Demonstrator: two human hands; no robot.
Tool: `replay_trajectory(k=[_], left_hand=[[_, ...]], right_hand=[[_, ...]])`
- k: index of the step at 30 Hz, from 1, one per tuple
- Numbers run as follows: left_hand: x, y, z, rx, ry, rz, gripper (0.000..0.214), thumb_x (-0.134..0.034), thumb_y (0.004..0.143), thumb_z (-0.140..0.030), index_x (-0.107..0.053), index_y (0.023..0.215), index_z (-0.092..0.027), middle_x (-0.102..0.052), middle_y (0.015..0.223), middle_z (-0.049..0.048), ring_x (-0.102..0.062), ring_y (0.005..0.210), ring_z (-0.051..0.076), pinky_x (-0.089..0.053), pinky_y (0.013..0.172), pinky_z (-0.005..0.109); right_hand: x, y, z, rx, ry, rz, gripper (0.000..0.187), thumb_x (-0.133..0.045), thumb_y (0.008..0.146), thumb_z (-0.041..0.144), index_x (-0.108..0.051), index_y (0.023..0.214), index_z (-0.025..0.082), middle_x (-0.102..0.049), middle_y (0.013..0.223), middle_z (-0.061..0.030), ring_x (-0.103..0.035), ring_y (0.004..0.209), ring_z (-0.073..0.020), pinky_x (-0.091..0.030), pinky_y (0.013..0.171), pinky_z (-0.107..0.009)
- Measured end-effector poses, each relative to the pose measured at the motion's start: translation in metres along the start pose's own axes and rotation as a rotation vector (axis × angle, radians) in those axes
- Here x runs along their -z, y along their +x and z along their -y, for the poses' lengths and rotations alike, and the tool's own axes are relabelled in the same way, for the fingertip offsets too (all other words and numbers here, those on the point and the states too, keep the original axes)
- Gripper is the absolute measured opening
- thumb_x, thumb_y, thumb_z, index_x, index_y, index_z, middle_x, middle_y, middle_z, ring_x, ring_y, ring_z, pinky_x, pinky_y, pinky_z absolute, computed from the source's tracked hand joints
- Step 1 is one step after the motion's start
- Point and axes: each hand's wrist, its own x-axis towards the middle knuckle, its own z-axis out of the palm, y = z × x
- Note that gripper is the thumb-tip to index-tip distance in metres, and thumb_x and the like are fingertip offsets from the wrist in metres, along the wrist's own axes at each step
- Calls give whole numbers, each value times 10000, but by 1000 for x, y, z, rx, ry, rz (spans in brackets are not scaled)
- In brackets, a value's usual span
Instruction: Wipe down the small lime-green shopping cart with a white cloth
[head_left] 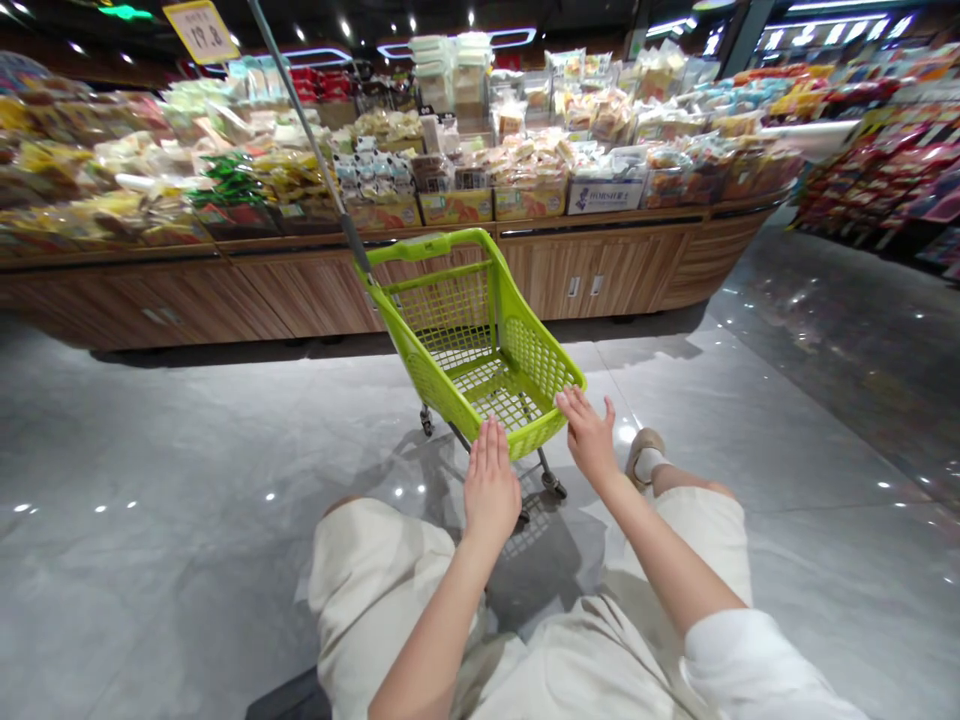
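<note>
In front of my knees stands a green plastic shopping cart [540, 345] with a lattice basket and small wheels. Its basket holds nothing that I can see. My left hand [491, 485] is at the near left corner of the basket, fingers stretched out and pointing away from me. At the near right corner is my right hand [589, 437], fingers extended and thumb apart, by the rim. Neither hand wraps round the cart; whether the palms press on it I cannot tell. A grey pole [307, 130] rises from the cart's left side near its handle [431, 247].
A long wooden display counter [300, 290] runs behind the cart, heaped with packaged goods [525, 165]. A price sign [201, 32] hangs upper left. More shelves [862, 185] stand at right. Shiny grey tiles [187, 450] cover the floor. My legs [382, 570] flank the near side.
</note>
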Motion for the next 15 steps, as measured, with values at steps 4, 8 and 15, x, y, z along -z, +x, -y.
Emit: replay_trajectory(k=[4,8,15], left_hand=[[0,0,0,4,-10,25,773,-467,793,-95,-202,1515,-20,-180,1619,186,-101,1512,253,-238,1218,450],[-1,-1,3,7,19,25,759,-455,800,-91,-207,1515,-22,-187,1617,187,-101,1513,247,-237,1218,439],[-2,-2,6,-32,12,-1,783,-455,796,-88,-177,1527,-52,-178,1625,165,-107,1513,243,-247,1213,441]], right_hand=[[-5,-19,66,200,90,75,600,-402,865,70,-423,1449,205,-504,1464,-117,-419,1391,-202,28,1197,-534],[-7,-24,84,271,89,68,583,-394,910,112,-354,1490,159,-510,1456,-123,-408,1400,-190,30,1216,-491],[-2,-5,13,402,-31,-14,489,-371,969,123,-432,1441,234,-601,1370,-70,-508,1322,-164,25,1212,-494]])
